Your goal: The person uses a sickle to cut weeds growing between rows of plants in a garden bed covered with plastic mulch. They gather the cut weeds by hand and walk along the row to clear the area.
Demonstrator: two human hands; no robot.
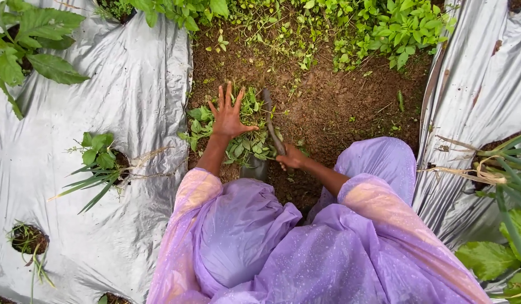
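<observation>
My left hand (229, 114) is spread open with fingers apart, resting on a clump of small green weeds (242, 142) on the brown soil. My right hand (291, 158) grips the handle of a curved dark blade, a sickle-like tool (271, 120), whose blade runs up through the weeds just right of my left hand. Both arms come out of wet purple raincoat sleeves (283, 236). The tool's handle is mostly hidden in my right fist.
A strip of bare soil (339, 107) runs between two silver plastic mulch sheets (119, 101) (480, 84). Plants grow from holes in the sheets: a leafy one (100, 160) left, long green leaves (505, 186) right. Dense weeds (384, 25) fill the far end.
</observation>
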